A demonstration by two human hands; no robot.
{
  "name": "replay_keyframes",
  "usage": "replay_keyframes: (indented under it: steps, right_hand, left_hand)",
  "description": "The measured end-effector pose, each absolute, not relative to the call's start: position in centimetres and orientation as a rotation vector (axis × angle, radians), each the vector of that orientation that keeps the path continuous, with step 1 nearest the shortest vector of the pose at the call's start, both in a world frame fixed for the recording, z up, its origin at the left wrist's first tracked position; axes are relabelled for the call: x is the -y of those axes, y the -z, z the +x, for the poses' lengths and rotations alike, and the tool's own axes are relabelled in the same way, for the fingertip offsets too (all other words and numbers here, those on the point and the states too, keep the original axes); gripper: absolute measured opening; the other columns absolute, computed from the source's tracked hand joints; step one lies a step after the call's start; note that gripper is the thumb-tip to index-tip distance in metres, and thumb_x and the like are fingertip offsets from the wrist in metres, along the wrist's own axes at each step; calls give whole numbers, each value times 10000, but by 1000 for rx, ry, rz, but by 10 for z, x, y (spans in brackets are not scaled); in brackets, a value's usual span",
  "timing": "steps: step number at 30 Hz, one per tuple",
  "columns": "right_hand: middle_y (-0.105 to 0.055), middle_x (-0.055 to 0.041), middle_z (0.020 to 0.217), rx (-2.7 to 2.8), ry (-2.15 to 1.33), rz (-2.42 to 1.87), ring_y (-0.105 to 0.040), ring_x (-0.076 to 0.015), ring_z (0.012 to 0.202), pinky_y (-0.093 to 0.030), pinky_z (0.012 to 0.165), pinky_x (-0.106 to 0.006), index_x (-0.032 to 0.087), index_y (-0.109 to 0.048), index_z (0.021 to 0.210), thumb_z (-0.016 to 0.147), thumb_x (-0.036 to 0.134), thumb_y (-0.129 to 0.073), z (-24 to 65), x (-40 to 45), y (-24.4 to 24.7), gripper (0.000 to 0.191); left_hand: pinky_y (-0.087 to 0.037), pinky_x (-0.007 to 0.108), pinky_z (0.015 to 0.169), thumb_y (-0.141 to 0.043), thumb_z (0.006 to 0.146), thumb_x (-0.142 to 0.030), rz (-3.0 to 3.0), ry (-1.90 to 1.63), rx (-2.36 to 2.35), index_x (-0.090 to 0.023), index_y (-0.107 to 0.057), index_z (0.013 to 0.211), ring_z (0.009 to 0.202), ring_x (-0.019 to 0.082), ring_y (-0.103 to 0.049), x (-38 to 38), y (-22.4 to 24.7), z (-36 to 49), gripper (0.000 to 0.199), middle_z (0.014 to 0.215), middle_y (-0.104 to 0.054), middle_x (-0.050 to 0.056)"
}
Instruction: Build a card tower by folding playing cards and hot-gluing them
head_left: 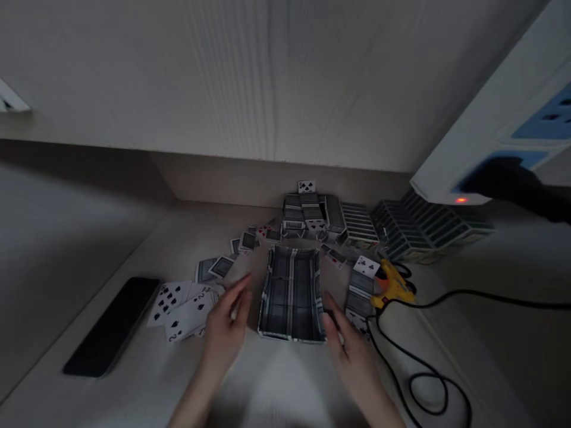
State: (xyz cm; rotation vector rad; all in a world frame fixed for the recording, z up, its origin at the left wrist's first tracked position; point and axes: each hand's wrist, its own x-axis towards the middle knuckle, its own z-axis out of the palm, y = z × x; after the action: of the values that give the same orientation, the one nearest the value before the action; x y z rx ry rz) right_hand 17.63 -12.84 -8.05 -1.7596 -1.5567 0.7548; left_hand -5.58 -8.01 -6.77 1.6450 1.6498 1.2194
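An open tray-like piece built from playing cards (292,297), with dark plaid backs showing, rests on the table between my two hands. My left hand (227,324) is to its left, thumb and fingers apart, with nothing held and a gap to the card wall. Close by the right wall, my right hand (345,336) has its thumb and index finger spread; whether the fingertips touch the wall is hard to tell. Loose face-up cards (190,312) lie left of my left hand. Behind the tray stands a card structure (303,214).
A black phone (113,327) lies at left. On the right are a yellow glue gun (392,285), its looping black cable (419,356) and a card strip (360,291). Stacked card boxes (419,229) stand behind, below a power strip (486,142). A shelf panel (267,83) overhangs the table.
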Motion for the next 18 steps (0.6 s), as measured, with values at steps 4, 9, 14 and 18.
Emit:
replay_keyframes:
  steps: [4, 9, 14, 18]
  right_hand:
    - [-636, -100, 1331, 1571, -609, -1745, -626, -262, 1206, -557, 951, -422, 201, -559, 1357, 972, 450, -405, 179, 128, 92, 484]
    - [-707, -107, 1211, 1553, -503, -1643, -677, -231, 1111, -569, 897, -362, 181, -640, 1233, 982, 386, -398, 173, 116, 93, 404]
    - [-724, -122, 1143, 1534, -475, -1611, -692, -239, 1045, -557, 867, -368, 172, -662, 1184, 980, 372, -411, 172, 100, 90, 380]
    - [-700, -127, 1201, 1517, -495, -1584, -666, -236, 1101, -540, 904, -372, 167, -629, 1233, 981, 390, -416, 175, 98, 95, 398]
  left_hand:
    - [-514, 403, 1019, -534, 919, -413, 1388, -1187, -1615, -233, -605, 1289, 1223, 237, -612, 117, 77, -35, 417, 1338, -638, 94]
    - [-411, 451, 1115, -453, 954, -394, 1460, -1195, -1565, -255, -631, 1273, 1346, 240, -495, 117, 83, -15, 390, 1435, -553, 82]
    - [-364, 409, 1149, -425, 960, -388, 1479, -1118, -1488, -251, -640, 1263, 1370, 211, -463, 92, 74, -15, 396, 1468, -515, 69]
    - [-489, 331, 1033, -398, 963, -377, 1681, -1029, -1565, -215, -707, 1135, 1250, 196, -590, 73, 62, -29, 389, 1352, -626, 84]
